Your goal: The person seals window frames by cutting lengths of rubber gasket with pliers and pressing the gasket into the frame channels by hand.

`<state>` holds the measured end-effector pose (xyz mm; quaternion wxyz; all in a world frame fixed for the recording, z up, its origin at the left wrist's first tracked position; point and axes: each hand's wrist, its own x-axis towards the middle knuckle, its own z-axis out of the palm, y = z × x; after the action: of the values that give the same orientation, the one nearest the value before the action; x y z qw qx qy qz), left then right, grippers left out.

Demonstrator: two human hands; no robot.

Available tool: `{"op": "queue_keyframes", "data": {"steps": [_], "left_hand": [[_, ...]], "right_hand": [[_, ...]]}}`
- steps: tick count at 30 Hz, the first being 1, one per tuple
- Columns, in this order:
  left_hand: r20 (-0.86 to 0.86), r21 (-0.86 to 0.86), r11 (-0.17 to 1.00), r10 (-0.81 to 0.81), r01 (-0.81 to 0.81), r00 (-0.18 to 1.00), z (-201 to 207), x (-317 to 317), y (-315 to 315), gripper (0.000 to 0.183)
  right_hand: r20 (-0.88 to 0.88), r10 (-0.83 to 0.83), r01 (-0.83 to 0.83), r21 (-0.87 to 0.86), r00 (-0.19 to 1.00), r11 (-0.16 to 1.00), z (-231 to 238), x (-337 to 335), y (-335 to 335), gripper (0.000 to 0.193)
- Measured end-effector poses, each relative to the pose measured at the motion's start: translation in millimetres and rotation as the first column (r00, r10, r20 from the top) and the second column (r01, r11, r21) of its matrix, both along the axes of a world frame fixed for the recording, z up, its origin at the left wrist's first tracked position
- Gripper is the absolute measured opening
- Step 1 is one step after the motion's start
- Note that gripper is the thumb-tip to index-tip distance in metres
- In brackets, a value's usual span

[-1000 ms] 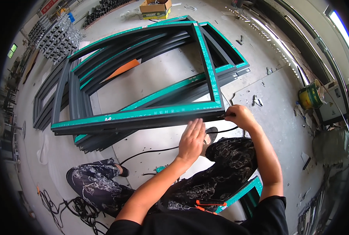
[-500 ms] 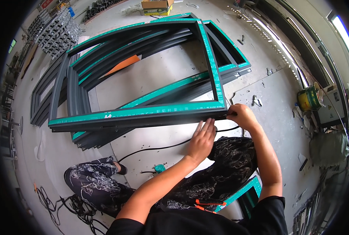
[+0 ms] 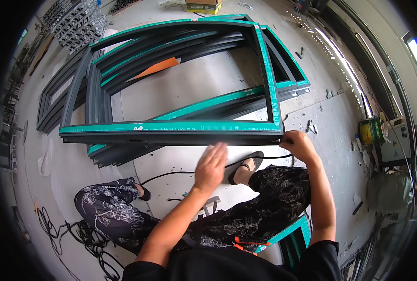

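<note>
A dark grey window frame [image 3: 208, 136] with green protective film on its face lies uppermost on a stack of similar frames. At its near right corner my right hand [image 3: 300, 146] is closed in a pinch on a black rubber strip [image 3: 269, 158]; the fingers partly hide the pinched part. The strip trails left across the floor sheet, below the frame. My left hand [image 3: 210, 168] is by the middle of the frame's near edge, fingers stretched out and holding nothing. Its fingertips are blurred, so I cannot tell if they touch the edge.
An orange-handled tool [image 3: 251, 242] lies by my lap, above another green-filmed frame [image 3: 290, 236]. Tangled black cord [image 3: 89, 236] is on the floor at left. A yellow-green bucket [image 3: 371, 131] stands at right, a cardboard box [image 3: 204, 6] at the back.
My left hand has slid left along the near edge, away from the right hand. My right hand stays pinched at the corner. The view has shifted, and my right foot now shows.
</note>
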<state>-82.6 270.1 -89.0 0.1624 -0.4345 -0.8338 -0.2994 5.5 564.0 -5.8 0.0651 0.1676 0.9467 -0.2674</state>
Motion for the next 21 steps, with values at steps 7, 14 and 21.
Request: {"op": "queue_keyframes", "data": {"steps": [7,14,21], "left_hand": [[0.108,-0.096,0.876,0.481,-0.473,0.870,43.5,-41.3,-123.0,0.026],[-0.063,0.116,0.890,0.449,-0.440,0.892,80.6,-77.7,-94.4,0.027],[-0.116,0.321,0.899,0.351,-0.299,0.929,52.5,-78.2,-80.2,0.018]], "right_hand": [[-0.411,0.273,-0.144,0.318,0.870,0.937,44.7,-39.6,-47.7,0.033],[-0.120,0.411,-0.348,0.353,0.904,0.868,12.3,-73.1,-87.3,0.049],[-0.033,0.335,-0.314,0.274,0.942,0.909,17.7,-0.1,-152.3,0.051]]}}
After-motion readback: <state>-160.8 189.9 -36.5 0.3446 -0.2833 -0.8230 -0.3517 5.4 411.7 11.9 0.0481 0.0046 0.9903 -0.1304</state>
